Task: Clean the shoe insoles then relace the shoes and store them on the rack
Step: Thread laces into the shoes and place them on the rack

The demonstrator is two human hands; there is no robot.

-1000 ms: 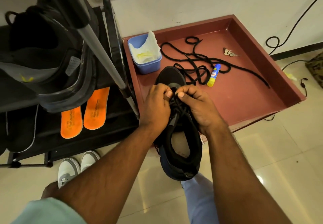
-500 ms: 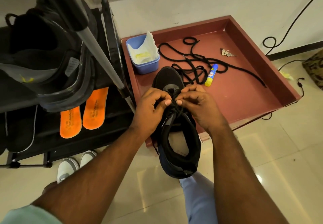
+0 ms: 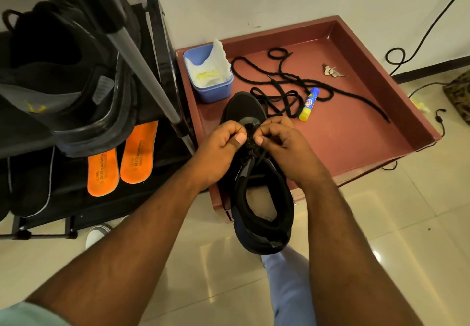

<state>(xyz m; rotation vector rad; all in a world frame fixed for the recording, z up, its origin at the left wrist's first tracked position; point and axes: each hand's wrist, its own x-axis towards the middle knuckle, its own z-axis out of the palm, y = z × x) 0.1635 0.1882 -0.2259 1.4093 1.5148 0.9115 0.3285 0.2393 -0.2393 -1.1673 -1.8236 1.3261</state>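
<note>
The black shoe (image 3: 256, 190) lies across the near rim of the red tray (image 3: 356, 132), toe inward; we see our left hand (image 3: 218, 147) and right hand (image 3: 284, 145) with fingers pinched on its lace over the tongue. A loose lace (image 3: 287, 81) and glue stick (image 3: 308, 104) lie beyond. The rack (image 3: 157, 53), holding orange insoles (image 3: 119, 157), crowds the tray's left edge; tiled floor opens rightward.

Both hands shift toward the toe of the black shoe (image 3: 256, 190) over the last second. The left hand (image 3: 221, 147) and right hand (image 3: 282, 145) now sit higher on the upper, thumbs facing each other across the lace (image 3: 250, 142), pinching it. Earlier the left thumb overlapped the right fingers; now a narrow gap separates the thumbs. More of the tongue shows below the hands.
</note>
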